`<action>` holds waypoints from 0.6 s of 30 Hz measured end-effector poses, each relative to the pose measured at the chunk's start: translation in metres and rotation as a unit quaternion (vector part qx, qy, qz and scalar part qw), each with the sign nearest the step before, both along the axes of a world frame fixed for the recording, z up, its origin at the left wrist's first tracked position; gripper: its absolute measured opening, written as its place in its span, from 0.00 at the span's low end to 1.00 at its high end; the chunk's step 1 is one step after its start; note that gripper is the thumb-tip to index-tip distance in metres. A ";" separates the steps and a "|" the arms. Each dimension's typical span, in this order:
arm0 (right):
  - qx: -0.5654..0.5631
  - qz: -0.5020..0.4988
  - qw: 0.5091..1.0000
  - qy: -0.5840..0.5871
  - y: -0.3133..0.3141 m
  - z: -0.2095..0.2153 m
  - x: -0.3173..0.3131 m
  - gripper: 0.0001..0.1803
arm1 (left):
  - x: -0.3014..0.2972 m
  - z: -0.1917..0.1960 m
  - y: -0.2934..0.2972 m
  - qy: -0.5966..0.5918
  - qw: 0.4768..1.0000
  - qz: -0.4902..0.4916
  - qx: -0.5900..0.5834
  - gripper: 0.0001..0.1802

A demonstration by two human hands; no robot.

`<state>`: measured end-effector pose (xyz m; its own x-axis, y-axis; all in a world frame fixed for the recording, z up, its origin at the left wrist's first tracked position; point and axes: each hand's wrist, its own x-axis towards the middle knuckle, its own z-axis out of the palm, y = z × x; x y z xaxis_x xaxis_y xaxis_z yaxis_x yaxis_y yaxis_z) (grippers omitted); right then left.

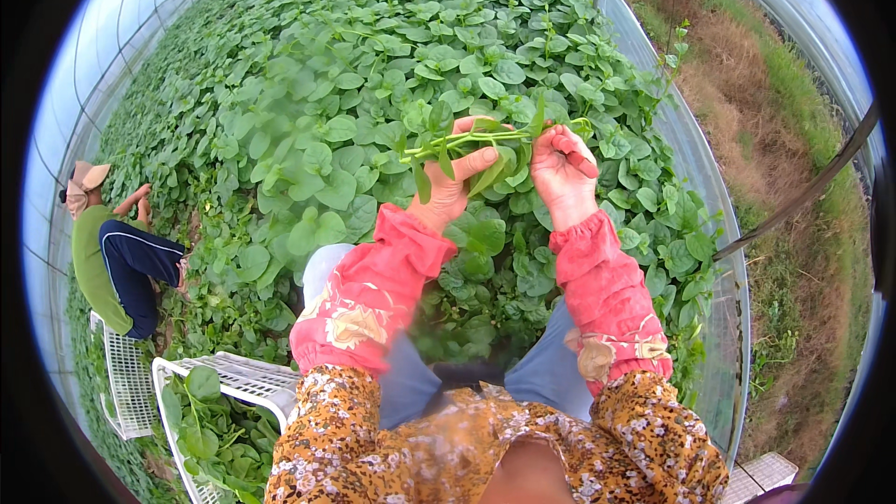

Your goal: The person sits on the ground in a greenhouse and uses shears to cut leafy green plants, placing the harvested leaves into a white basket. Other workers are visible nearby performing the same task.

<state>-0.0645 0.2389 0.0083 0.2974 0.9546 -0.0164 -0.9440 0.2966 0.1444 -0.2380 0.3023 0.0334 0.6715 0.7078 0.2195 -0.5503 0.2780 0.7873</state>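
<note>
A small bunch of leafy green stems (471, 138) lies across my left hand (455, 182), whose fingers and thumb are closed round it. My right hand (566, 168) is curled at the bunch's right end, its fingertips pinched at the stems beside an upright leaf. What exactly lies between those fingertips is partly hidden. Pink sleeve covers with a pale flower pattern wrap both forearms. Both hands are raised above a dense bed of broad-leaved green plants (401, 84).
At my lower left stands a white plastic crate (266, 383) holding picked leaves, with another white crate (131, 383) beyond it. A person (112, 252) crouches among the plants at far left. Clear plastic sheeting (686, 145) edges the bed on the right, with a grassy strip (775, 131) past it.
</note>
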 end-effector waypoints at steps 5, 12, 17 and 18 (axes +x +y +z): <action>-0.055 -0.040 0.997 -0.036 0.000 0.000 0.010 0.04 | -0.001 -0.007 -0.004 0.134 0.980 -0.107 -0.101 0.15; -0.024 -0.173 0.984 -0.029 -0.017 0.007 0.063 0.05 | -0.043 -0.004 -0.006 0.191 0.957 -0.189 -0.111 0.09; 0.060 -0.154 0.985 -0.038 -0.026 0.009 0.088 0.06 | -0.058 0.002 -0.011 0.132 0.977 -0.164 -0.042 0.12; 0.067 -0.138 0.987 -0.046 -0.026 0.009 0.089 0.05 | -0.057 0.004 -0.012 0.125 0.980 -0.150 -0.042 0.13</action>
<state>0.0250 0.2129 0.0173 0.5411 0.8287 0.1429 -0.8407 0.5287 0.1171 -0.2955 0.2904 0.0370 0.8775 0.4787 -0.0286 -0.2267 0.4667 0.8549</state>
